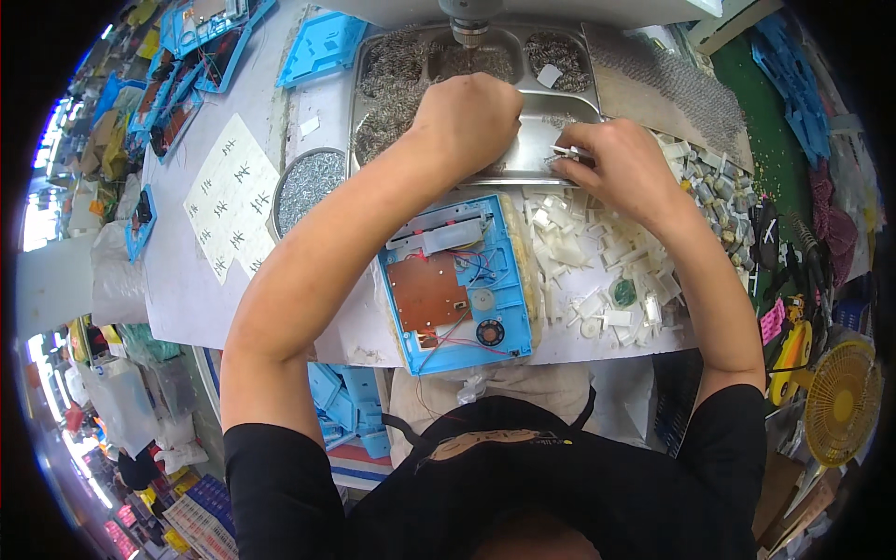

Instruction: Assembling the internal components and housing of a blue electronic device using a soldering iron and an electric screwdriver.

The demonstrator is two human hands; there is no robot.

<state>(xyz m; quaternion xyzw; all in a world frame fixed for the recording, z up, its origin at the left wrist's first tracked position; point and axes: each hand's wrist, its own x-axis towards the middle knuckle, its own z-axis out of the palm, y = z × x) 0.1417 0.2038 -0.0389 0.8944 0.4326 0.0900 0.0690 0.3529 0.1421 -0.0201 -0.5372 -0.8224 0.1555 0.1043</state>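
My left hand (474, 119) is curled over the front middle of a metal compartment tray (541, 110). Its fingertips point away and down, so whatever they pinch is hidden. Between the thumb and fingers of my right hand (623, 166) is a small white plastic part (570, 152), held above the tray's front right compartment. Nearer to me lies an open blue plastic casing (512, 297) with a brown circuit board (422, 291), thin wires and a round black speaker (490, 332). Loose white plastic parts (611, 266) are heaped to its right.
Small metal springs (392, 65) fill several tray compartments. A round tin of screws (313, 191) stands left of the tray, beside a marked paper sheet (231, 198). A machine head (469, 26) hangs over the tray's back. At right are small motors (723, 201) and a yellow fan (842, 401).
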